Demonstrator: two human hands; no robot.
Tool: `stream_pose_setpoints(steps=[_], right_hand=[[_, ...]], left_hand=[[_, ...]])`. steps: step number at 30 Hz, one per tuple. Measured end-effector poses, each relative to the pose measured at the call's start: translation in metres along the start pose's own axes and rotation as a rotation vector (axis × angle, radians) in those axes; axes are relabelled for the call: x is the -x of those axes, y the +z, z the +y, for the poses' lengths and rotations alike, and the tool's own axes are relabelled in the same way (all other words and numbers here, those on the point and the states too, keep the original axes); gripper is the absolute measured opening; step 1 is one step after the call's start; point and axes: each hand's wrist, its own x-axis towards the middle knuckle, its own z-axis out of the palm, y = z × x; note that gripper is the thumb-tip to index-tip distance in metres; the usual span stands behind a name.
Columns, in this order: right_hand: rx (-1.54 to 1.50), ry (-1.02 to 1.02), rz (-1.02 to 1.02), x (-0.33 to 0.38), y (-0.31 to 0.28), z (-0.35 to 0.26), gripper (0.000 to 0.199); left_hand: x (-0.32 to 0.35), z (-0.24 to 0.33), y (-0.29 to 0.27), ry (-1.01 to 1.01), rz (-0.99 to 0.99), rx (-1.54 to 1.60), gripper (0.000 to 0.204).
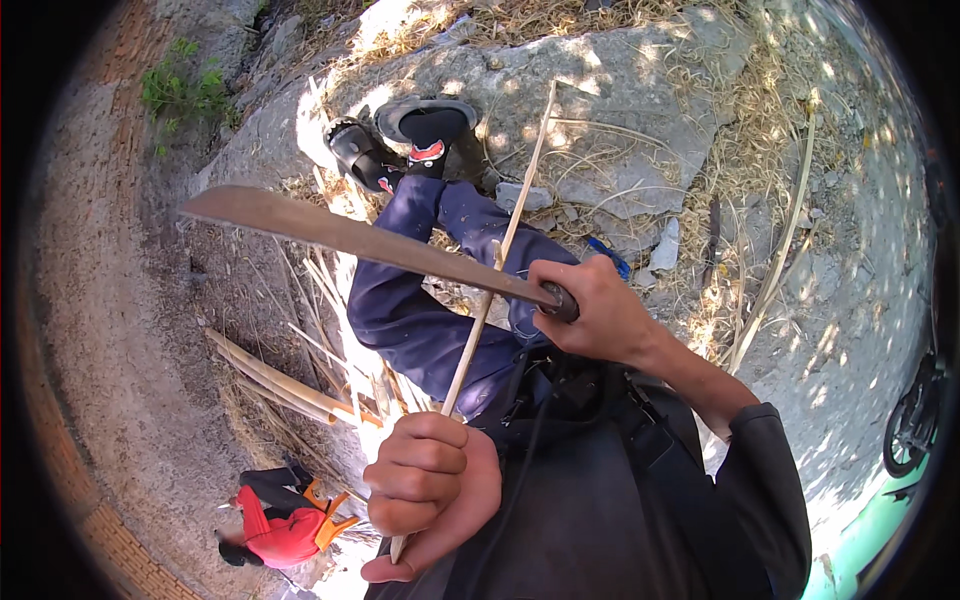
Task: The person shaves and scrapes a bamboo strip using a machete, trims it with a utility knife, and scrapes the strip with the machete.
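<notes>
My right hand is closed around the dark handle of a machete. Its long, broad blade stretches to the left across my legs, with the tip at far left. Below, my left hand makes a fist around a thin pale strip of wood or bamboo. That strip slants up and to the right, past my knees toward the rock. Where the two cross, the blade lies against the strip or just over it; I cannot tell which. A small raised sliver stands out from the strip at the crossing.
My legs in dark blue trousers are bent under the blade. Several pale split poles lie at left. Another person in a red top sits on an orange chair at lower left. Long strips lie on dry grass at right.
</notes>
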Motion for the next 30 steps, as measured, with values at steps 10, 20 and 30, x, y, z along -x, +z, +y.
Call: stream_pose_setpoints(steps=[10, 20, 30], right_hand=[[-0.094, -0.048, -0.052, 0.007, -0.007, -0.003, 0.021], [-0.089, -0.050, -0.069, 0.008, -0.006, -0.003, 0.021], [-0.085, -0.054, -0.045, 0.006, -0.008, 0.004, 0.022]], left_hand=[[0.000, -0.002, 0.002, 0.005, -0.024, 0.015, 0.064], [-0.002, -0.003, 0.003, 0.009, -0.014, 0.034, 0.065], [-0.003, -0.004, 0.003, 0.015, -0.098, 0.086, 0.069]])
